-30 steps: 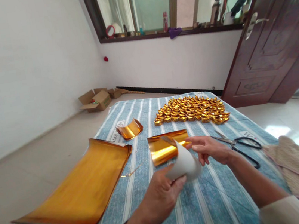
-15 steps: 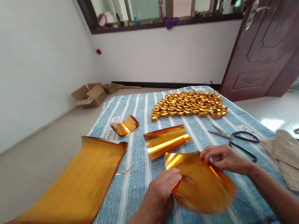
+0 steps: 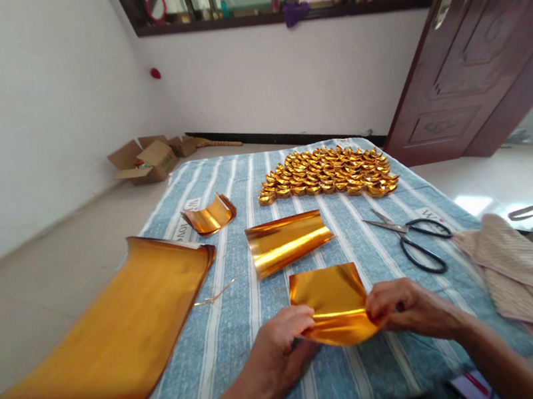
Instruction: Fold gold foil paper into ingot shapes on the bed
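A sheet of shiny gold foil paper (image 3: pixel 335 293) is stretched between my two hands, bent along a bright crosswise line near its lower part. My left hand (image 3: pixel 286 338) pinches its left edge, thumb on top. At the right edge, my right hand (image 3: pixel 405 306) grips it with curled fingers. Just beyond lies a curled gold piece (image 3: pixel 291 243). Scissors with black handles (image 3: pixel 411 235) rest open to the right of it. Farther back sits a cluster of folded gold paper ingots (image 3: pixel 328 175).
A large stack of gold sheets (image 3: pixel 110 332) lies at the left, with a small curled stack (image 3: pixel 211 215) behind it. Thin gold scraps (image 3: pixel 215 295) lie between. A beige cloth (image 3: pixel 522 280) is at the right of the striped tablecloth (image 3: pixel 238 339). Cardboard boxes (image 3: pixel 152 161) stand on the floor.
The sheet has turned and flattened, and now shows a crosswise bend between my hands. My right hand has moved down from the sheet's top edge to its right side. The view has tilted down.
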The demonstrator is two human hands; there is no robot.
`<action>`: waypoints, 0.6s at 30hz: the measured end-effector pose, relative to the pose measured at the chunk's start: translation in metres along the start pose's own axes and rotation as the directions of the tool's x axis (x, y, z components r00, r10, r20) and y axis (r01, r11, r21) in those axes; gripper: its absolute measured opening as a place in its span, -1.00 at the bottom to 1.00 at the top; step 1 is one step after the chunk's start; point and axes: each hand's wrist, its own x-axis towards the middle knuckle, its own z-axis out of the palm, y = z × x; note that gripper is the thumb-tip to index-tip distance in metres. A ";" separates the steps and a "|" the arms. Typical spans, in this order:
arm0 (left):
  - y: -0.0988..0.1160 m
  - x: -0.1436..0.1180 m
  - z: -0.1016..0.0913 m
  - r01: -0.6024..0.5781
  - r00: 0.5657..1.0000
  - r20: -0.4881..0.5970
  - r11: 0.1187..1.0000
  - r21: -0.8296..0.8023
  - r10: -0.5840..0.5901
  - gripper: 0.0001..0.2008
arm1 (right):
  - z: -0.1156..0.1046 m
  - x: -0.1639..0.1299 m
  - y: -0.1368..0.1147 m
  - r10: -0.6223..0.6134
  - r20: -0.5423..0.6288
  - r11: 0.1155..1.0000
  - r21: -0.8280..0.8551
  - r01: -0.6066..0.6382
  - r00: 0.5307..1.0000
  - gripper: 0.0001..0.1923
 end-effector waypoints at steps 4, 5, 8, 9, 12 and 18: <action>0.005 0.002 -0.006 0.338 0.941 0.081 0.926 -0.168 -0.328 -0.68 | 0.009 0.007 0.005 0.224 -0.115 0.972 0.099 -0.213 0.968 -0.71; 0.005 0.003 -0.006 0.411 0.912 0.072 0.890 -0.198 -0.405 -0.66 | 0.012 0.010 0.005 0.293 -0.146 0.954 0.111 -0.278 0.945 -0.69; 0.000 0.006 0.000 0.508 0.842 0.001 0.794 -0.334 -0.539 -0.65 | 0.019 0.018 0.004 0.430 -0.233 0.903 0.113 -0.415 0.872 -0.67; -0.003 0.007 0.004 0.507 0.830 -0.025 0.771 -0.386 -0.558 -0.61 | 0.020 0.020 0.003 0.448 -0.260 0.894 0.114 -0.433 0.856 -0.69; -0.010 0.010 0.012 0.512 0.800 -0.096 0.756 -0.407 -0.593 -0.43 | 0.024 0.024 0.002 0.461 -0.322 0.885 0.102 -0.454 0.827 -0.87; -0.008 0.014 0.012 0.574 0.798 -0.207 0.818 -0.022 -0.566 -0.41 | 0.027 0.025 0.005 0.432 -0.410 0.890 0.047 -0.454 0.803 -0.29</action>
